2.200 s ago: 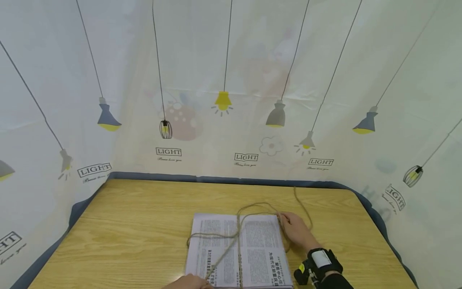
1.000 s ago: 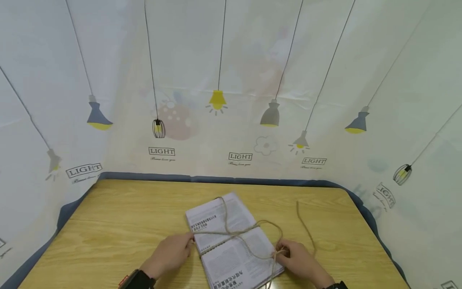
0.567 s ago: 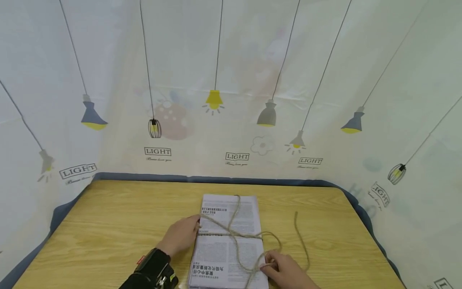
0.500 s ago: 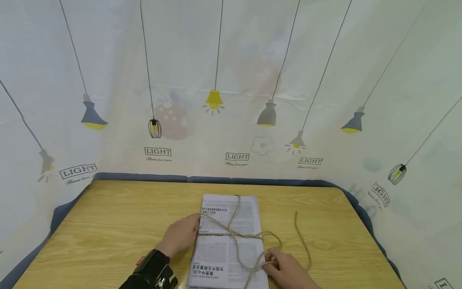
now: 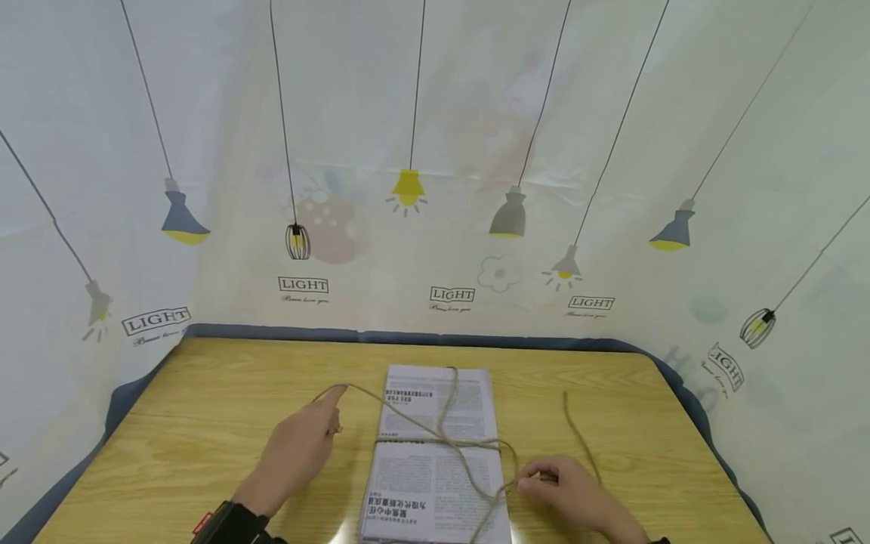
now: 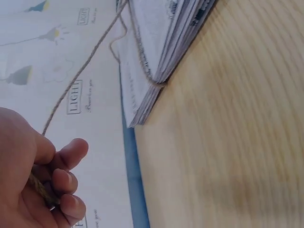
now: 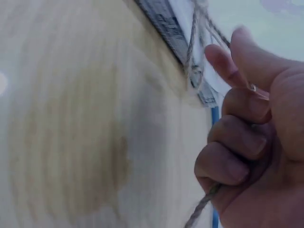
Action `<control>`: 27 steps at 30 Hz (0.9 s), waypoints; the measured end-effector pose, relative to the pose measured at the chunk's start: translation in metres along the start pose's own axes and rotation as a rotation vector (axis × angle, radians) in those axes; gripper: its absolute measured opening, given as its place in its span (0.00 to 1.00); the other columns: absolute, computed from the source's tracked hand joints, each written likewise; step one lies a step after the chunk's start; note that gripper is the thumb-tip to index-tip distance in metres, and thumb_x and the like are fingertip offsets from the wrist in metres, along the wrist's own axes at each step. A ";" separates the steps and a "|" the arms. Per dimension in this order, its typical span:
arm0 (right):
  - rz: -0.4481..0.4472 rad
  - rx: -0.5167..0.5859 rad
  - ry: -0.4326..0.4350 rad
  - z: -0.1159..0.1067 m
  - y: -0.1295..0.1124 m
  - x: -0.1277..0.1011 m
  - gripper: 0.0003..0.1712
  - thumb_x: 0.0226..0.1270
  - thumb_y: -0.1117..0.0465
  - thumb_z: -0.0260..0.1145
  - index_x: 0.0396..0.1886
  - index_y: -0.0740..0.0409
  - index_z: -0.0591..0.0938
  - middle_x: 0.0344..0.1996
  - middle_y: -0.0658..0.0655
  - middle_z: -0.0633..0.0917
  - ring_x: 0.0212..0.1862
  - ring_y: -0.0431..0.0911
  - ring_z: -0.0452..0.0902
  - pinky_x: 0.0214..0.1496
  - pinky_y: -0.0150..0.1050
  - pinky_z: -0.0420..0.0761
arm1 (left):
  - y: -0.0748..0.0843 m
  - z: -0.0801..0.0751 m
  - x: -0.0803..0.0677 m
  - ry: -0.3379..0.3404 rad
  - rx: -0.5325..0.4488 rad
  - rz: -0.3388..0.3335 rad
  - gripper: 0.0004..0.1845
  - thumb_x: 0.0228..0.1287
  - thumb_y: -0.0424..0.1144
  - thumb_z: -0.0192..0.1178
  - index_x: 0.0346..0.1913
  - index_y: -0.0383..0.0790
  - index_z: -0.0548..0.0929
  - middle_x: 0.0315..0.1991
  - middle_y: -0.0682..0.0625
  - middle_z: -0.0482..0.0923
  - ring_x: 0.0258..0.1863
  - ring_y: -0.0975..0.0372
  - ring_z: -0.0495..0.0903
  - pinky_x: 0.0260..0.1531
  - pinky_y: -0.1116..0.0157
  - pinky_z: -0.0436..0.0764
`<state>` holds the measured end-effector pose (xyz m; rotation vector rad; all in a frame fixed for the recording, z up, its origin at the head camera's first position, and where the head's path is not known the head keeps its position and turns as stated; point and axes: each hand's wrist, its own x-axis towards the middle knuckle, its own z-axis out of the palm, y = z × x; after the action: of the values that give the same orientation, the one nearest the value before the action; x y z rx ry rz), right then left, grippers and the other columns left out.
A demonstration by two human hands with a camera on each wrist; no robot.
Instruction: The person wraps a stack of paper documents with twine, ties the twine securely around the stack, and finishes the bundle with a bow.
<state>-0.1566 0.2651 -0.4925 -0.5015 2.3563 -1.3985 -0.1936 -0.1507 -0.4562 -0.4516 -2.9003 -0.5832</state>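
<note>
In the head view, I see the papers [image 5: 436,453] lying flat in the middle of the table [image 5: 204,423], near its front edge. The twine [image 5: 448,442] crosses over the stack one time along and one time across. My left hand [image 5: 295,449] is to the left of the stack and pulls one strand up and away, with the fingers closed on it. My right hand [image 5: 571,491] is just beside the right edge of the stack and pinches another strand. One loose end of twine [image 5: 578,434] lies on the table behind this hand. I judge the stack is light and floppy, so it can slide on the smooth wood if I pull to one side only. The twine looks rough and soft, so it should grip well between finger and thumb; I think the best place to hold is close to the crossing. The near edge of the stack is cut off by the frame.

In the left wrist view, the left hand [image 6: 35,185] has its fingers curled around the twine [image 6: 83,78], which runs tight to the papers [image 6: 161,52]. The end of the strand is hidden inside the fist.

In the right wrist view, the right hand [image 7: 254,137] is a fist around the twine [image 7: 202,206]. The papers [image 7: 183,42] are blurred, and I cannot tell whether a knot is made there.
</note>
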 end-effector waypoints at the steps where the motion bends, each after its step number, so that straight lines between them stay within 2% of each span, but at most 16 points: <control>1: 0.000 -0.003 0.017 -0.002 -0.002 0.000 0.14 0.72 0.56 0.60 0.44 0.63 0.84 0.36 0.58 0.85 0.28 0.28 0.70 0.32 0.29 0.75 | -0.002 -0.004 -0.002 0.023 -0.001 0.009 0.26 0.68 0.27 0.53 0.68 0.41 0.69 0.31 0.58 0.79 0.26 0.70 0.74 0.21 0.73 0.66; 2: -0.007 0.001 0.036 -0.005 -0.004 -0.001 0.15 0.73 0.56 0.59 0.44 0.63 0.84 0.38 0.59 0.85 0.29 0.28 0.71 0.33 0.29 0.75 | -0.004 -0.008 -0.004 0.044 -0.002 0.012 0.26 0.68 0.26 0.52 0.69 0.41 0.68 0.32 0.57 0.79 0.25 0.71 0.73 0.20 0.73 0.66; 3: -0.012 0.002 0.051 -0.006 -0.007 -0.001 0.16 0.73 0.55 0.59 0.44 0.64 0.84 0.36 0.59 0.85 0.30 0.28 0.71 0.32 0.30 0.75 | -0.006 -0.011 -0.006 0.061 -0.005 0.014 0.27 0.68 0.25 0.52 0.69 0.41 0.68 0.32 0.57 0.79 0.24 0.71 0.72 0.20 0.74 0.66; 8: 0.017 0.004 0.099 -0.013 -0.018 -0.001 0.19 0.75 0.52 0.56 0.45 0.65 0.80 0.24 0.49 0.72 0.22 0.32 0.60 0.25 0.32 0.67 | -0.020 -0.027 -0.013 0.099 -0.065 -0.028 0.24 0.71 0.26 0.47 0.69 0.38 0.66 0.36 0.52 0.82 0.19 0.71 0.67 0.17 0.72 0.65; 14: 0.076 -0.053 0.213 -0.019 -0.023 -0.003 0.19 0.74 0.50 0.56 0.45 0.63 0.79 0.25 0.52 0.72 0.23 0.34 0.61 0.26 0.34 0.67 | -0.036 -0.039 -0.018 0.116 -0.067 -0.082 0.21 0.77 0.32 0.41 0.69 0.37 0.64 0.36 0.50 0.82 0.15 0.70 0.62 0.15 0.71 0.64; 20: 0.087 -0.102 0.342 -0.028 -0.023 -0.002 0.17 0.73 0.49 0.58 0.43 0.58 0.81 0.24 0.53 0.73 0.23 0.37 0.63 0.26 0.34 0.68 | -0.054 -0.047 -0.025 0.130 -0.066 -0.124 0.23 0.75 0.30 0.40 0.70 0.34 0.63 0.38 0.48 0.83 0.13 0.69 0.58 0.15 0.70 0.61; 23: 0.088 -0.120 0.391 -0.035 -0.023 -0.002 0.16 0.73 0.49 0.58 0.44 0.57 0.81 0.24 0.53 0.73 0.23 0.38 0.64 0.26 0.35 0.68 | -0.067 -0.049 -0.030 0.102 -0.072 -0.177 0.23 0.75 0.31 0.38 0.69 0.32 0.63 0.39 0.46 0.83 0.14 0.67 0.62 0.16 0.70 0.61; 27: 0.115 -0.142 0.431 -0.042 -0.020 -0.003 0.19 0.74 0.48 0.57 0.46 0.59 0.80 0.23 0.54 0.72 0.22 0.39 0.64 0.27 0.35 0.68 | -0.086 -0.048 -0.037 0.016 -0.080 -0.262 0.19 0.72 0.30 0.42 0.62 0.30 0.71 0.40 0.42 0.84 0.25 0.60 0.78 0.22 0.67 0.69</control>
<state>-0.1719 0.2893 -0.4552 -0.1001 2.7852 -1.4046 -0.1823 -0.2553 -0.4502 -0.0736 -2.9497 -0.7364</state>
